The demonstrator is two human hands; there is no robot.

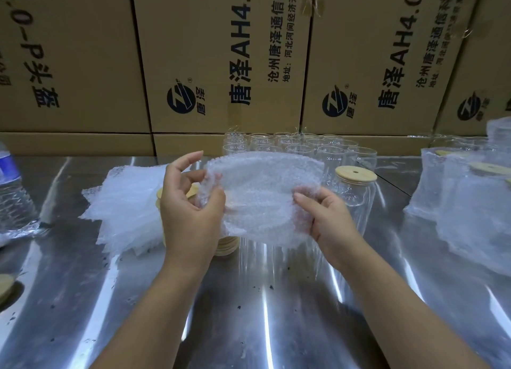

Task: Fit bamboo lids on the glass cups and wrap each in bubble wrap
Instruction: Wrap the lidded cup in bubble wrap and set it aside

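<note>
Bubble wrap [262, 197] pinched in grip of left hand [190, 211] and right hand [329, 216]; cartons [221, 50] read 唐泽AH4.0.

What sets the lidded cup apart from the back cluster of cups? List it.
The lidded cup wears a bamboo lid; the back cups stand open-mouthed. The lidded cup stands alone, nearer the person; the back cups crowd together. Both are clear glass, upright, unwrapped.
</note>
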